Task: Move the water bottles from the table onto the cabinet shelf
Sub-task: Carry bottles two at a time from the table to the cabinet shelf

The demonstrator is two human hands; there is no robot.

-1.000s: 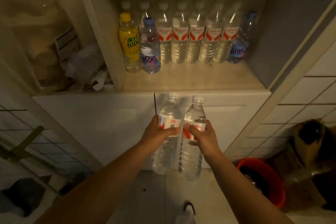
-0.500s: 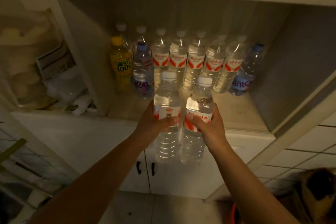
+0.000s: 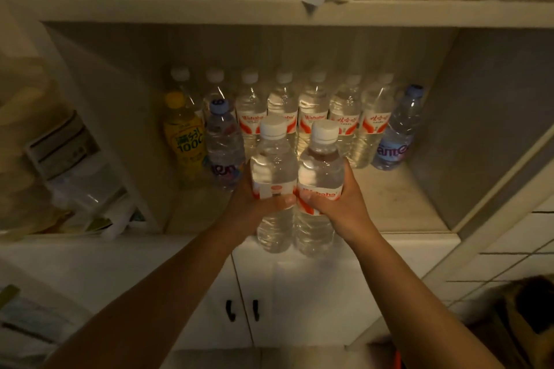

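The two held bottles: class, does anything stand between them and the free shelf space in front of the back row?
Nothing visible does. The left bottle and right bottle face bare shelf ahead of the back row; the yellow bottle stands off to the left.

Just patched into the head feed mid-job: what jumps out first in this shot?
Two clear water bottles held side by side at centre, the left hand gripping one, the right hand the other, above the shelf's front edge. Behind them, a row of bottles lines the back, a yellow drink bottle at its left.
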